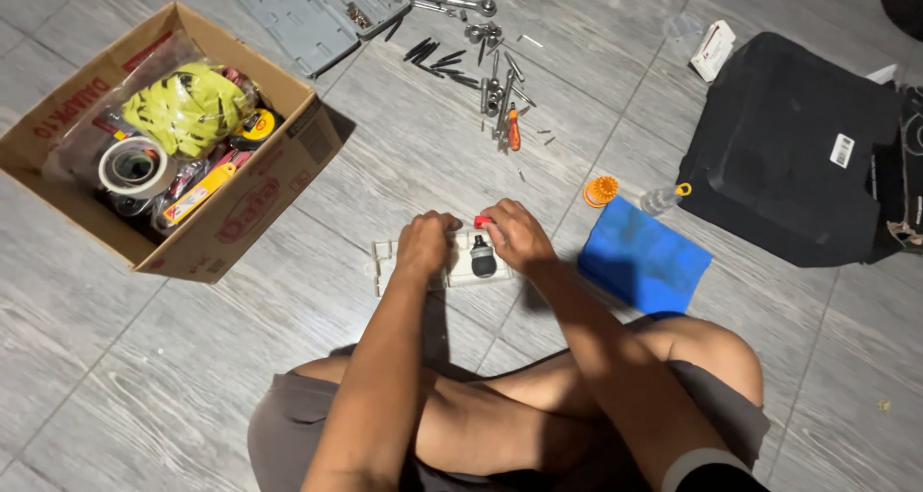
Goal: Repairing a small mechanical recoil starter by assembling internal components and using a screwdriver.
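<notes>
A small white plastic device (460,273) with a black round part (483,259) in its middle lies on the grey floor in front of my crossed legs. My left hand (426,244) is closed over its left half and presses down on it. My right hand (515,236) rests on its right upper edge, fingers curled around a small red piece (482,222). Whether that red piece is a tool or part of the device I cannot tell.
A cardboard box (288,155) with tape rolls and a yellow bundle stands at the left. A blue cloth (642,259), an orange round part (602,191) and a black case (798,155) lie to the right. Loose sockets, bits, a small screwdriver (513,128) and an open grey toolcase (308,16) lie beyond.
</notes>
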